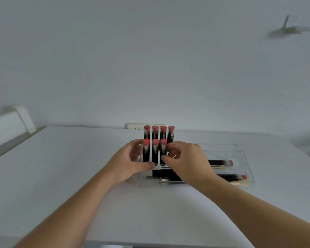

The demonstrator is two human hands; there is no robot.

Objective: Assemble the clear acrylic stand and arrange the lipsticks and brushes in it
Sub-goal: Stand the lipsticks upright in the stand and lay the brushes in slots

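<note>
The clear acrylic stand [240, 151] sits on the white table [61, 167]. Several black lipsticks with red tops stand upright in its left section, in a back row [158, 132] and a front row [155, 149]. My left hand [128, 162] grips the stand's left end, thumb on the front ledge. My right hand [186, 161] pinches the rightmost front lipstick [163, 149]. More lipsticks [220, 162] and pale-tipped brushes [240, 183] lie flat in the lower trays, partly hidden by my right hand.
A wall socket [134, 126] sits behind the stand at the table's back edge. A white radiator-like object [9, 126] stands at the far left. The white wall rises right behind the table.
</note>
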